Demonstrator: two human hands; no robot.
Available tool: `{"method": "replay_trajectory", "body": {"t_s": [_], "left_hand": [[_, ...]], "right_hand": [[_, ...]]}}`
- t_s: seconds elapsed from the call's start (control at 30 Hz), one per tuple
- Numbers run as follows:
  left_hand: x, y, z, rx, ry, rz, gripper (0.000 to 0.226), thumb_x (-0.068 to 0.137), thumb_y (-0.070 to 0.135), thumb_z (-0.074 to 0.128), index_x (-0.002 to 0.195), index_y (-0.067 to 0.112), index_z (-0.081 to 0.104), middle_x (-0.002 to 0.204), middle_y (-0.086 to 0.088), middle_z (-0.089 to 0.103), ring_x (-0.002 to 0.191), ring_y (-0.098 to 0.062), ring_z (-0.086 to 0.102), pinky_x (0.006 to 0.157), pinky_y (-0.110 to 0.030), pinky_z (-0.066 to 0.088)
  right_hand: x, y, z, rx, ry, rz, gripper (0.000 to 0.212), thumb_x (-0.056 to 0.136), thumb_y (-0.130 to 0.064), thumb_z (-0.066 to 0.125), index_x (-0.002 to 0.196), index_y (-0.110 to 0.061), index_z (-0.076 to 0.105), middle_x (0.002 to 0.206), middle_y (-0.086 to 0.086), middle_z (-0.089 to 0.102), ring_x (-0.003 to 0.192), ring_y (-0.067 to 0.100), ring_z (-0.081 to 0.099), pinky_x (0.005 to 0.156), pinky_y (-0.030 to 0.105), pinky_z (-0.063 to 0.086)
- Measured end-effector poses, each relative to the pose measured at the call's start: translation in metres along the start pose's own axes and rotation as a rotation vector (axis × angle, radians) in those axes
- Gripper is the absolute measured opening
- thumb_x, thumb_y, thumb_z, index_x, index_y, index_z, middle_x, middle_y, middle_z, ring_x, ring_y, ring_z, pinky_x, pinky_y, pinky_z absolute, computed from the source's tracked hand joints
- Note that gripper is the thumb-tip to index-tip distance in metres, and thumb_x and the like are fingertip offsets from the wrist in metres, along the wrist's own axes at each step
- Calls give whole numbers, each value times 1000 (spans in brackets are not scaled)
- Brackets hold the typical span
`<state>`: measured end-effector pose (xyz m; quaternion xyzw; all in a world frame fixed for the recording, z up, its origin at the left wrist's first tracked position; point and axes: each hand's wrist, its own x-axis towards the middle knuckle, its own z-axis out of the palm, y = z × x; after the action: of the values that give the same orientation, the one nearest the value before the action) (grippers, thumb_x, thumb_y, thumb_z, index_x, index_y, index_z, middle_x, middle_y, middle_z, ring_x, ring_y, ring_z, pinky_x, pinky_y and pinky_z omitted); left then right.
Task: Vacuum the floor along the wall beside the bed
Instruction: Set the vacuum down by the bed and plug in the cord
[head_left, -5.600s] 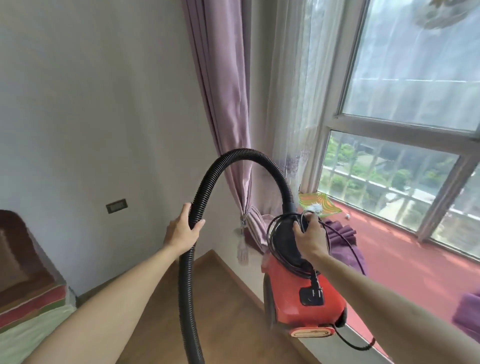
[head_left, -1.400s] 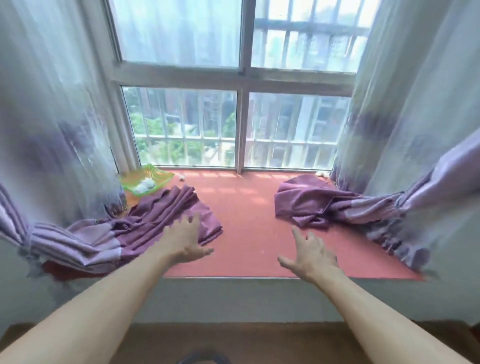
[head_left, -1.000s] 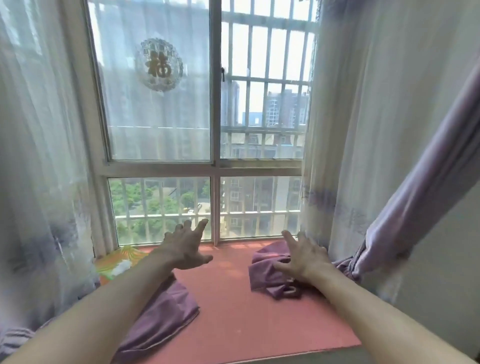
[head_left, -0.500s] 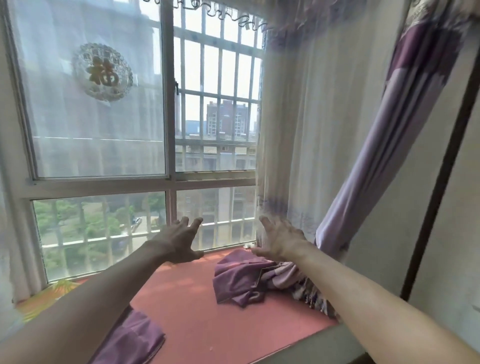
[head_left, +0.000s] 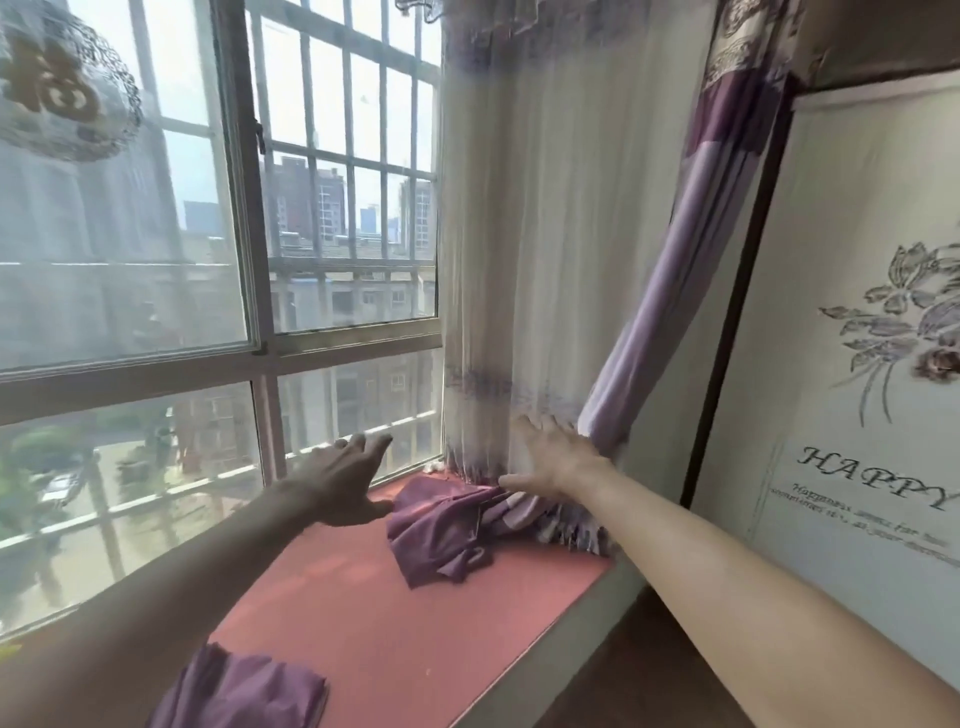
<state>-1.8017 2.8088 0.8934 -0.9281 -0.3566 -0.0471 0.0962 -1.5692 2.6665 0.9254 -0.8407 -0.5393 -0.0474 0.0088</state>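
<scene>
The window (head_left: 337, 208) and its red ledge (head_left: 389, 623) are faced, the curtain (head_left: 545, 260) bunched at the ledge's right end. No vacuum is seen, only a strip of floor (head_left: 623, 675) below the ledge, so vacuuming is judged not in hand. Both hands are empty, fingers spread: the left hand (head_left: 343, 483) over the ledge, the right hand (head_left: 556, 457) at the curtain. Next, the vacuum must be found and gripped.

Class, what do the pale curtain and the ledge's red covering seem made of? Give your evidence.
Pale curtain: thin, sheer woven fabric; daylight glows through its hanging folds. Red covering: probably matte carpet or felt; it lies flat, without shine.
</scene>
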Motion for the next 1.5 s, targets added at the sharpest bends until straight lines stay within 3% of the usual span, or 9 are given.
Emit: {"method": "replay_trajectory", "body": {"t_s": [0.17, 0.33, 0.77, 1.1, 1.27, 1.5], "left_hand": [[19, 13, -4, -39, 34, 96, 100, 86, 65, 59, 158, 17, 10, 145, -15, 43, 129, -34, 50, 99, -45, 47], [44, 44, -2, -67, 20, 194, 102, 84, 67, 60, 157, 16, 10, 141, -17, 46, 127, -34, 50, 100, -47, 47], [82, 200, 11, -115, -14, 505, 95, 86, 59, 59, 157, 16, 12, 132, -14, 48, 119, -34, 54, 89, -44, 51], [77, 291, 5, -183, -26, 587, 92, 85, 60, 61, 153, 17, 17, 137, -16, 47, 121, -37, 52, 92, -52, 50], [60, 317, 24, -250, -75, 554, 94, 79, 63, 56, 152, 16, 20, 132, -20, 50, 118, -41, 54, 96, -51, 48], [23, 345, 114, -199, -239, 549, 90, 86, 53, 66, 153, 18, 18, 136, -17, 47, 121, -38, 53, 93, -46, 48]], "right_hand": [[-19, 14, -7, -9, 1, 97, 99, 84, -62, 63, 157, -24, 7, 159, 13, 20, 142, 35, 31, 110, 49, 35], [-42, 43, -1, -32, 1, 199, 98, 82, -66, 61, 155, -26, 9, 155, 16, 27, 138, 37, 36, 106, 52, 41], [-149, 154, 37, -24, -70, 506, 91, 83, -62, 61, 153, -26, 15, 148, 15, 31, 130, 36, 42, 95, 49, 44], [-219, 224, 56, 20, -65, 612, 92, 84, -63, 59, 153, -25, 12, 143, 15, 37, 124, 35, 46, 90, 45, 44], [-250, 246, 97, 113, -81, 644, 94, 84, -63, 60, 153, -27, 8, 145, 16, 38, 126, 36, 47, 96, 47, 43], [-285, 257, 207, 320, -228, 698, 91, 83, -58, 64, 152, -28, 12, 146, 15, 35, 131, 40, 42, 100, 52, 42]]}}
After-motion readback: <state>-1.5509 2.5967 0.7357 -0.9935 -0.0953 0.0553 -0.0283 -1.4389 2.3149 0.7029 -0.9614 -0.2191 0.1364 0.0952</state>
